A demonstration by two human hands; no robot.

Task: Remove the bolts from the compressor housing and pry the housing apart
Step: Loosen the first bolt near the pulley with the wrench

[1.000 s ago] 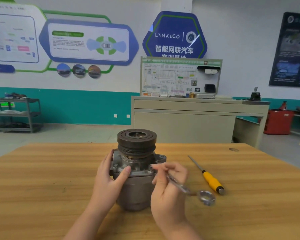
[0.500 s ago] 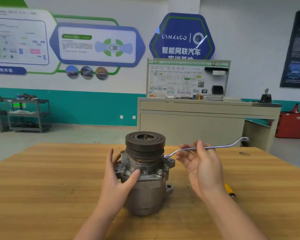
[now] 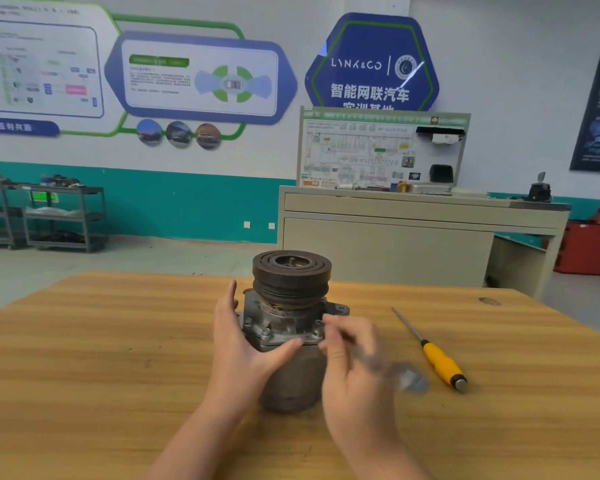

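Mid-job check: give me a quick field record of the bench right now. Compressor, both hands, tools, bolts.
compressor: upright on the wooden table, pulley on top
left hand: steadies the compressor housing, thumb across its front
right hand: holds the wrench, blurred, at the flange's right side
bolts: several heads visible in the flange
screwdriver: yellow handle, lying on the table right of the compressor, untouched
housing: not yet pried apart
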